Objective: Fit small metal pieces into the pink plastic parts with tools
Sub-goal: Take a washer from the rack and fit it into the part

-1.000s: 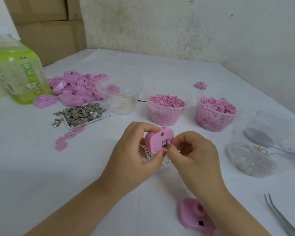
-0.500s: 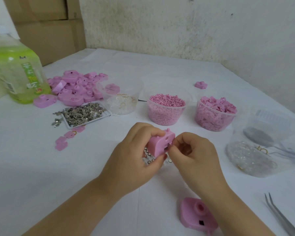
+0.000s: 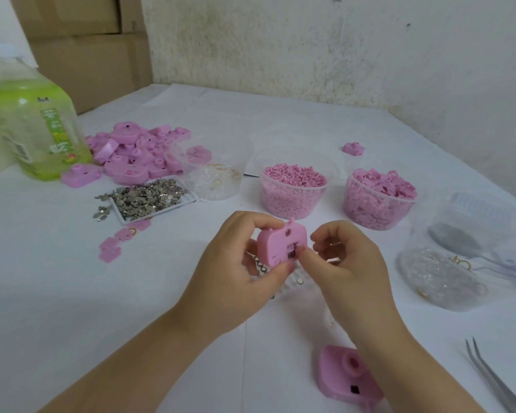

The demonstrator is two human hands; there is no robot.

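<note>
I can read nothing: the label [image 3: 55, 131] on the green bottle [image 3: 21, 114] at the table's [image 3: 57, 293] far left edge is too blurred.

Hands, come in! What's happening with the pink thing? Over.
Left hand grips pink camera-shaped plastic part. Right hand presses thumb at its dark slot. Nothing in the way; metal tweezers lie untouched.

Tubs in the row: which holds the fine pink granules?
The middle tub, just beyond the held pink part. Its left neighbour holds clear bits and gold rings; its right neighbour holds larger flat pink pieces.
</note>
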